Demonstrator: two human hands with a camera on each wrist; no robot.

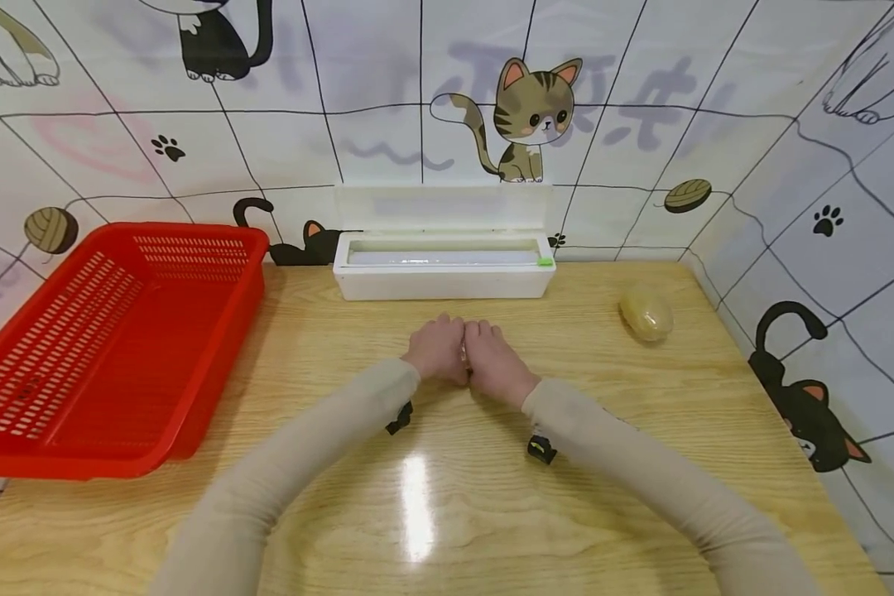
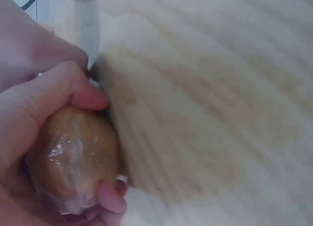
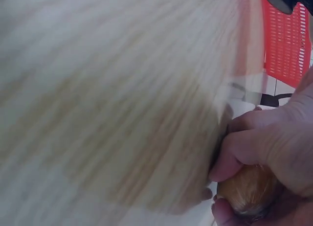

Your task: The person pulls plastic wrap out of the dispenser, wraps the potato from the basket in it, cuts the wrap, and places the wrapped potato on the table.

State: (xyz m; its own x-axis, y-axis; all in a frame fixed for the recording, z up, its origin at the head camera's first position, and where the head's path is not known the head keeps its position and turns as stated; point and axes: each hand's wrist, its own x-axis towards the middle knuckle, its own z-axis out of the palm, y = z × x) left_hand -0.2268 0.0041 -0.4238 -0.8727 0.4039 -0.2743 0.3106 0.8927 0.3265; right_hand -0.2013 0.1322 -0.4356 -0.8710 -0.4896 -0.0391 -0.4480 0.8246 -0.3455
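Both hands meet over the table, in front of the white box. Between them is a round orange-brown item wrapped in clear plastic film, mostly hidden by fingers in the head view. My left hand curls round it, thumb over the top and fingertips at its lower side. From the other side my right hand grips the same item, whose shiny film shows below the thumb in the right wrist view. The film looks wrinkled and gathered at the lower end in the left wrist view.
An open white cling film box with a roll inside stands against the back wall, its lid raised. A pale yellow film-wrapped item lies at the right. The large red plastic basket occupies the left side of the wooden table.
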